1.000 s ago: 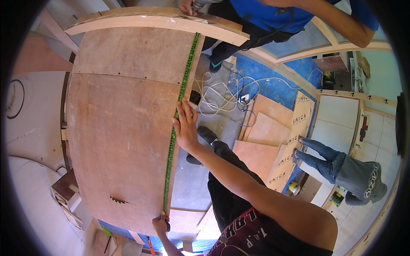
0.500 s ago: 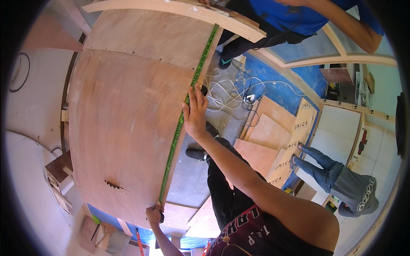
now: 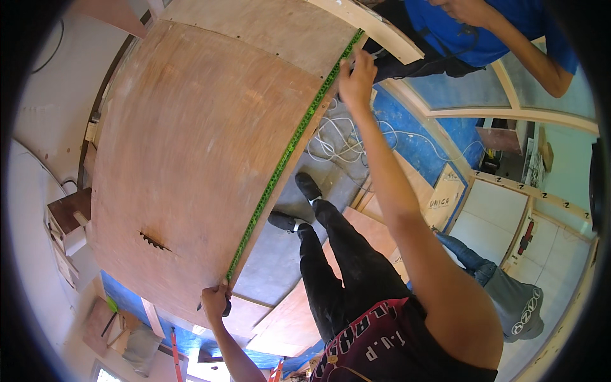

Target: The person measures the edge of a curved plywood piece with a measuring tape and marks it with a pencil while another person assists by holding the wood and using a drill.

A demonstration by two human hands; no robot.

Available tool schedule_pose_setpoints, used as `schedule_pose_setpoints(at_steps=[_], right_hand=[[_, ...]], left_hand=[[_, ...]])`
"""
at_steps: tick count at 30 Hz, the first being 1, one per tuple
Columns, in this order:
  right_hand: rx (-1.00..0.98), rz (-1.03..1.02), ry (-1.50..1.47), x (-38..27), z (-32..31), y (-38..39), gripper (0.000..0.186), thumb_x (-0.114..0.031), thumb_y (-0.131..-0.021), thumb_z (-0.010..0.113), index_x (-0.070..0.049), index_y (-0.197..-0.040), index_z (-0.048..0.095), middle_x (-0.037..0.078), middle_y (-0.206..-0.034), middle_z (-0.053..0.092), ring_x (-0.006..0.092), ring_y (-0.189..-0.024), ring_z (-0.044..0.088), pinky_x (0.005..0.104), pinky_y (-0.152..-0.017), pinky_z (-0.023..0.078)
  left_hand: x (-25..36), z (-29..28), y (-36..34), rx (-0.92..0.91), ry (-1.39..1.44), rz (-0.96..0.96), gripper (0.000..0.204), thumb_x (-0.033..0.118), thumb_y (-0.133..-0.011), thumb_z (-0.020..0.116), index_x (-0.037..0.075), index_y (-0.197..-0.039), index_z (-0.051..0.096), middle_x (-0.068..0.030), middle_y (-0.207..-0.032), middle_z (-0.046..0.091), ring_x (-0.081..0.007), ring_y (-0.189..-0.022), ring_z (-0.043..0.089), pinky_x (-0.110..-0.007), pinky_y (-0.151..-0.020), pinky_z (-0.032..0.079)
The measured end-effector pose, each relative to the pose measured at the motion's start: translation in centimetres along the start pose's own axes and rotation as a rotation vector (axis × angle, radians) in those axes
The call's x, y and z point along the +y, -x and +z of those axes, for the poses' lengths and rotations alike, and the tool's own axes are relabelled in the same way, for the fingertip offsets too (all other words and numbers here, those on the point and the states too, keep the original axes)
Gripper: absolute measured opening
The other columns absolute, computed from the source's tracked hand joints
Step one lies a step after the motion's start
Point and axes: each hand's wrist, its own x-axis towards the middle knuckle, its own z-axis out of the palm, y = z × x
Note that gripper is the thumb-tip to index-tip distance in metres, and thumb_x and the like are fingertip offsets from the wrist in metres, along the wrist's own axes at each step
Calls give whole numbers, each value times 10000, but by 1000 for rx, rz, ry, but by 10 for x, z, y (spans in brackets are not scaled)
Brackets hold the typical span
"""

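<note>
A green tape measure blade [image 3: 280,173] is stretched along the right edge of a large plywood panel [image 3: 184,140]. At the near end my left hand [image 3: 215,299] is closed round the dark tape measure case [image 3: 227,308], at the panel's near corner. My right hand [image 3: 358,77] reaches to the far part of the same edge, fingers extended beside the blade near its far end. Whether those fingertips press on the blade or the wood I cannot tell. A pale wooden strip [image 3: 375,28] lies across the panel's far end.
A dark toothed strip [image 3: 154,242] shows on the panel's near left. A person in a blue shirt [image 3: 445,32] stands beyond the far end. White cables [image 3: 334,140] lie coiled on the floor at right, near plywood sheets [image 3: 407,184]. Another person in grey [image 3: 512,302] is at the far right.
My right hand has slid from the middle of the blade toward its far end. My left hand stays on the case. The view has shifted, and my feet now show more fully.
</note>
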Motion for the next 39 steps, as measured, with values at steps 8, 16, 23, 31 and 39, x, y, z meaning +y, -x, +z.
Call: schedule_pose_setpoints(at_steps=[8,16,23,31,39], right_hand=[[-78,136,145,70,49,-69,469,-192,-972,594,23,-1388,575,273,-1367,559,430,-1223,525,520,-1067,377],[9,152,98,59,54,-59,421,-168,-962,607,20,-1338,625,262,-1340,587,458,-1174,531,498,-1036,421],[103,86,115,68,63,-58,349,-124,-930,626,8,-1244,705,232,-1249,648,403,-1141,574,474,-1019,409],[159,171,62,78,68,-67,319,-101,-907,638,-12,-1195,742,208,-1159,691,365,-1113,613,483,-1023,396],[128,195,70,68,64,-66,315,-119,-920,641,9,-1192,736,205,-1180,695,350,-1151,615,481,-1051,383]], left_hand=[[2,0,0,-14,-12,14,510,383,-962,693,-16,-648,735,-89,-558,656,-164,-526,622,-339,-549,479],[2,-2,1,-17,12,-17,492,373,-963,700,-29,-685,749,-93,-574,665,-161,-532,628,-336,-548,484],[2,-1,-1,-33,45,-12,477,342,-970,693,-37,-685,743,-92,-577,665,-157,-532,626,-330,-546,481],[-2,0,-3,-40,46,1,494,379,-962,689,-20,-678,748,-89,-566,664,-164,-528,634,-336,-553,486],[-6,0,-5,-20,18,-15,534,454,-944,699,-4,-676,762,-86,-548,660,-192,-548,661,-359,-581,511]])
